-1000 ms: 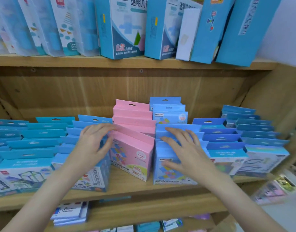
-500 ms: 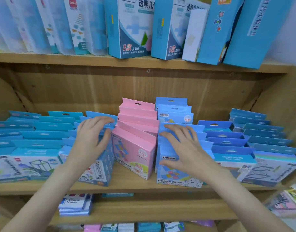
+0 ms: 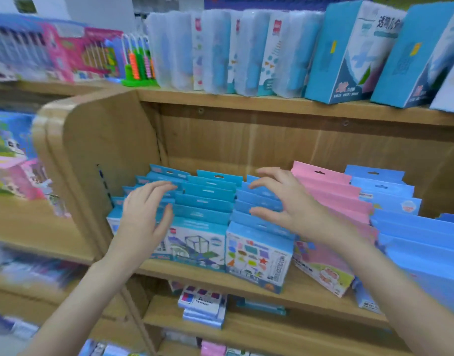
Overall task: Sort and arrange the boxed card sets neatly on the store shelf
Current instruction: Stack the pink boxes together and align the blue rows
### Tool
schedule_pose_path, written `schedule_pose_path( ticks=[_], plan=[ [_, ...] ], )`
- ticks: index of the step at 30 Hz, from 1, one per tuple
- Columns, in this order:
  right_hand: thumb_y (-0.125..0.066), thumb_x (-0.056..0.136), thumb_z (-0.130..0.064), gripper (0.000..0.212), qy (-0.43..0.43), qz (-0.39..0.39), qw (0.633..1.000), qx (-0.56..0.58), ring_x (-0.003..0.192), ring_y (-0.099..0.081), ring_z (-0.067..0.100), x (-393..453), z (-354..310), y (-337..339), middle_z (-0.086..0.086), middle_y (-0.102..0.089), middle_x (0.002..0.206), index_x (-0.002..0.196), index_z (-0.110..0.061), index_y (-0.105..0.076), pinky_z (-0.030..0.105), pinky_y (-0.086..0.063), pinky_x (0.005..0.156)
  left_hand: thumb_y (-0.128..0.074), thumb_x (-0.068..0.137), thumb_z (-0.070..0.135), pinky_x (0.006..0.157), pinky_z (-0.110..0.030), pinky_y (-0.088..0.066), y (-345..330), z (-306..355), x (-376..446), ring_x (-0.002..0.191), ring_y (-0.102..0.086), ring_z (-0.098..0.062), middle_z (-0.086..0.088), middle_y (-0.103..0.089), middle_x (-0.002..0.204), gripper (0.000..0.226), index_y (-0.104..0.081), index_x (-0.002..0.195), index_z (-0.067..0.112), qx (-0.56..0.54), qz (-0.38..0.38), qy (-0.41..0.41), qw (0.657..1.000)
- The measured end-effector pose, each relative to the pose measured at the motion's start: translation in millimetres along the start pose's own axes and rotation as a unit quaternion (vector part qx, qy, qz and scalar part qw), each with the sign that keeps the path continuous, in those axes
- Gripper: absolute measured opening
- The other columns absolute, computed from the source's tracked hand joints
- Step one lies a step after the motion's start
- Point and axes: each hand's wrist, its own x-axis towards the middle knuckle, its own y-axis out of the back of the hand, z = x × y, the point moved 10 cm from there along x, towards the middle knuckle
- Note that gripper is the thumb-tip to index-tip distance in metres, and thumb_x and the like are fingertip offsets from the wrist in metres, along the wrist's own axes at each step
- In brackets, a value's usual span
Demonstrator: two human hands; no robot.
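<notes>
- A person's left hand, fingers relaxed, rests on the far-left blue boxes on the wooden shelf.
- Right hand, fingers spread wide, hovers over blue boxes beside the pink boxes.

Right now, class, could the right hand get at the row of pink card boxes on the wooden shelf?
Probably yes. The right hand hovers open over the blue boxes just left of the row of pink card boxes, whose tops stand exposed, with nothing between them.

Teal & blue card boxes, pink box row (pastel), tan wood shelf.
</notes>
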Motion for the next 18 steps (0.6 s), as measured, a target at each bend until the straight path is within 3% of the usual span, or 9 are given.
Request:
schedule_pose_path(
  ticks=[4, 6, 10, 13, 16, 18],
  plan=[
    [-0.06, 0.087, -0.03, 0.031, 0.005, -0.045, 0.998, 0.041, 0.123, -0.042, 0.017, 70, -41, -40, 0.007, -0.044, 0.131, 0.114, -0.016, -0.056, 0.019, -0.026, 0.097, -0.035, 0.085, 0.025, 0.103, -0.014, -0.021, 20, -51, -25, 0.116, -0.041, -0.016, -0.01, -0.054, 0.121, 0.042, -0.056, 0.114, 0.002, 0.001, -0.054, 0.005, 0.999],
    [-0.057, 0.088, -0.032, 0.028, 0.004, -0.083, 0.996, 0.041, 0.119, -0.044, 0.017, 104, -56, -62, 0.006, -0.047, 0.128, 0.113, -0.019, -0.056, 0.02, -0.028, 0.097, -0.033, 0.084, 0.024, 0.102, -0.006, -0.017, 20, -70, -38, 0.117, -0.039, -0.016, -0.013, -0.054, 0.121, 0.043, -0.056, 0.111, 0.0, -0.005, -0.09, 0.001, 0.996],
    [-0.054, 0.089, -0.034, 0.026, 0.012, -0.158, 0.987, -0.003, 0.116, -0.046, 0.023, 163, -74, -111, 0.009, -0.052, 0.123, 0.114, -0.025, -0.058, 0.036, -0.036, 0.099, -0.035, 0.083, 0.021, 0.107, -0.01, -0.015, 12, -86, -50, 0.12, -0.038, -0.016, -0.011, -0.051, 0.124, 0.045, -0.049, 0.121, 0.001, -0.002, -0.126, -0.019, 0.992],
    [-0.055, 0.09, -0.029, 0.038, 0.001, -0.238, 0.97, -0.057, 0.122, -0.043, 0.027, 182, -70, -146, 0.011, -0.05, 0.13, 0.126, -0.021, -0.051, 0.033, -0.032, 0.099, -0.037, 0.083, 0.017, 0.107, -0.025, -0.026, 0, -76, -52, 0.117, -0.041, -0.02, -0.012, -0.053, 0.121, 0.045, -0.051, 0.122, 0.0, 0.021, -0.116, -0.062, 0.991],
    [-0.056, 0.09, -0.027, 0.043, -0.016, -0.312, 0.947, -0.074, 0.126, -0.041, 0.025, 184, -59, -169, 0.006, -0.045, 0.139, 0.13, -0.018, -0.046, 0.034, -0.032, 0.104, -0.061, 0.078, 0.009, 0.099, -0.034, -0.035, -13, -73, -52, 0.113, -0.044, -0.023, -0.012, -0.057, 0.118, 0.045, -0.055, 0.122, 0.003, 0.079, -0.089, -0.082, 0.99],
    [-0.058, 0.088, -0.023, 0.037, -0.014, -0.312, 0.948, -0.054, 0.121, -0.045, 0.023, 188, -56, -171, 0.004, -0.05, 0.133, 0.124, -0.016, -0.051, 0.035, -0.035, 0.101, -0.073, 0.07, 0.007, 0.094, -0.035, -0.038, -18, -75, -51, 0.108, -0.046, -0.025, -0.013, -0.059, 0.114, 0.054, -0.057, 0.121, 0.006, 0.105, -0.077, -0.07, 0.989]
  ],
)
